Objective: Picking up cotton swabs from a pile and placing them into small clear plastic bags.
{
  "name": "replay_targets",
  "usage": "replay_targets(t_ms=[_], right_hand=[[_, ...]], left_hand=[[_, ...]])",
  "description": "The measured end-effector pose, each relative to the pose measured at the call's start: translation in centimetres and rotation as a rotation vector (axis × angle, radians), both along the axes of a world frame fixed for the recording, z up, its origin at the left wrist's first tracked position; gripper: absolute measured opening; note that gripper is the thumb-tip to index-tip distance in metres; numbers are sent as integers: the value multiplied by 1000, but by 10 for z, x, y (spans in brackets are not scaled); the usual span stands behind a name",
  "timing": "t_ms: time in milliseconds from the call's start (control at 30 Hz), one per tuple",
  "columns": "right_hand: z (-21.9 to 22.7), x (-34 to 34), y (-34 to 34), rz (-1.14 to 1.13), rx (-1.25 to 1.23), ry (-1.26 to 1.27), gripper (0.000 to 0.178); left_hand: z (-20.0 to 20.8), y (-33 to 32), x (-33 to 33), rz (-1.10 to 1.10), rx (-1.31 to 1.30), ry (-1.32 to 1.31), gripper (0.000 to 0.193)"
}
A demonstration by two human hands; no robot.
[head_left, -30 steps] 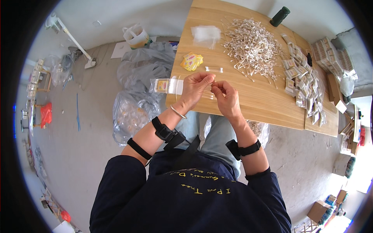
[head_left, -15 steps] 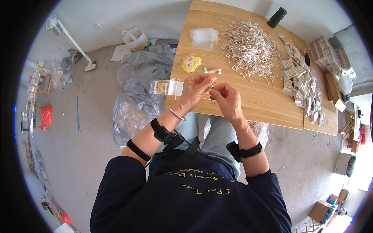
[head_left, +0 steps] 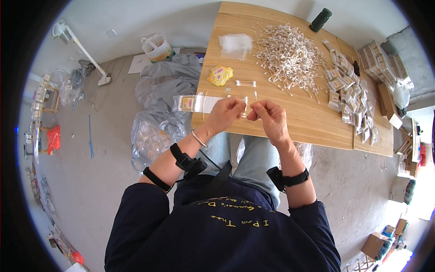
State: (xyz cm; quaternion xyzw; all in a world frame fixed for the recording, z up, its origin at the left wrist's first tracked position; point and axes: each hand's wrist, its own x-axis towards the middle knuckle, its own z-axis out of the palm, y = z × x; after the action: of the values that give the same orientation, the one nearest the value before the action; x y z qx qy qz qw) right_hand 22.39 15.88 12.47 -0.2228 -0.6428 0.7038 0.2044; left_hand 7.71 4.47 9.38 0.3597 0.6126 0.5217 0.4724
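Between the fingertips of my right hand, a single cotton swab stands nearly upright. My left hand is closed in a pinch close beside it, at the near edge of the table; what it grips, if anything, is hidden. Cotton swabs lie partly covered by the left fingers. Just beyond, a short row of swabs lies flat. Left of my left hand is a clear bag of swabs with a yellow card, its end reaching under the hand. A stack of yellow cards lies farther up.
A large heap of loose swabs covers the table's far middle. Clear empty bags lie far left, a dark green bottle stands at the back, and filled packets pile up at right. Grey plastic sacks sit left of the table.
My hands have come down toward the table's near edge and slightly apart. The swab in my right fingers now shows upright, and a small pale square by the yellow cards is uncovered.
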Motion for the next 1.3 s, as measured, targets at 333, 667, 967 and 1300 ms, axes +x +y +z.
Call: replay_targets(t_ms=[333, 667, 967, 1300], right_hand=[[-16, 2, -13, 82, -68, -48, 18], [-55, 11, -10, 428, -138, -286, 16], [-62, 4, -12, 420, -229, -350, 14], [-68, 1, -9, 527, -164, -405, 23]], left_hand=[[3, -3, 6, 177, 282, -71, 23], [-48, -36, 19, 121, 132, -190, 17], [-67, -45, 13, 148, 70, -217, 11], [-75, -51, 7, 174, 67, -237, 11]])
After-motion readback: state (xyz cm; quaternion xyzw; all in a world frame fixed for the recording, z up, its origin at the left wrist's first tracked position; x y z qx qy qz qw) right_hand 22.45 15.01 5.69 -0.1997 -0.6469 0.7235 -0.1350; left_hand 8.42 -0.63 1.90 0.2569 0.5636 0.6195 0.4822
